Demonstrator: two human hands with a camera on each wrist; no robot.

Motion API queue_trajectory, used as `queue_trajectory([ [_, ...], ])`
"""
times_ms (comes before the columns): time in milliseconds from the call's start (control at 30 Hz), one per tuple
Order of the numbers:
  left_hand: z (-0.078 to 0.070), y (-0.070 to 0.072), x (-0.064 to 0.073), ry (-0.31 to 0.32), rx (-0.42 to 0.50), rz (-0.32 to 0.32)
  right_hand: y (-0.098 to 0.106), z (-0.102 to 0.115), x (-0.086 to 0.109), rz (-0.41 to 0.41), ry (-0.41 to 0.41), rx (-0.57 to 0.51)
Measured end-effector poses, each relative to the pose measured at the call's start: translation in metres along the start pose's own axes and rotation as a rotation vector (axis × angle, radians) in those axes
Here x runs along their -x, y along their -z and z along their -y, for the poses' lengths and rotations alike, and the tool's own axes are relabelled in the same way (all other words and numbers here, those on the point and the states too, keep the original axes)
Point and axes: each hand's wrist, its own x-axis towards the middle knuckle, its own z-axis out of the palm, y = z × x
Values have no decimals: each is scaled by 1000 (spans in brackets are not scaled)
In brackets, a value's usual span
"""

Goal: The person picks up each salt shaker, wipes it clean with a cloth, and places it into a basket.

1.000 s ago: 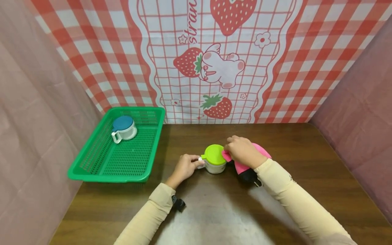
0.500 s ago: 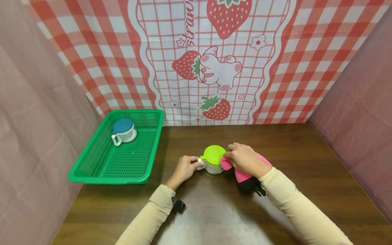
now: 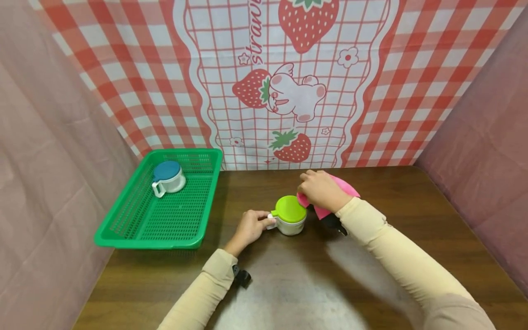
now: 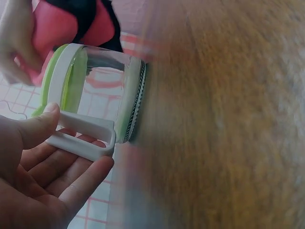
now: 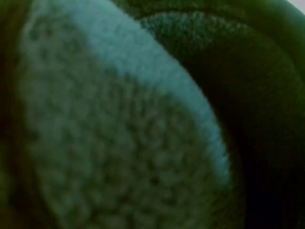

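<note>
A small clear jar (image 4: pixel 102 95) with a lime-green lid (image 3: pixel 290 208) and a white collar stands upright on the wooden table. My left hand (image 3: pixel 250 228) pinches its white handle (image 4: pixel 83 136), thumb on one side and fingers on the other. In my right hand (image 3: pixel 323 190) is a bunched pink cloth (image 3: pixel 345 185) with black parts, its front fold touching the lid's right edge. Beneath my right forearm hangs the cloth's black end (image 3: pixel 332 223). The right wrist view is filled by blurred, dark, textured fabric (image 5: pixel 119 119), hiding that hand's fingers.
On the left sits a green slotted basket (image 3: pixel 200 206) holding a second jar (image 3: pixel 172 183) with a blue lid and white handle. A red-and-white checked cloth (image 3: pixel 396 114) with strawberries hangs behind the table (image 3: pixel 412 215). Pinkish curtains (image 3: pixel 486 151) flank both sides.
My right hand has shifted away from me, toward the back of the lid, carrying the pink cloth along. My left hand stays on the handle, and the jar keeps its place.
</note>
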Motion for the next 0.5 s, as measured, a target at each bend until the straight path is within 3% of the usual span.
queue_trajectory([
  [133, 3, -1, -1, -16, -19, -3, -1, 4, -20, 59, 14, 67],
  [367, 9, -2, -3, -115, -66, -26, -13, 12, -37, 182, 62, 153],
  [500, 2, 2, -1, -64, -65, -19, -13, 15, -35, 160, 77, 153],
])
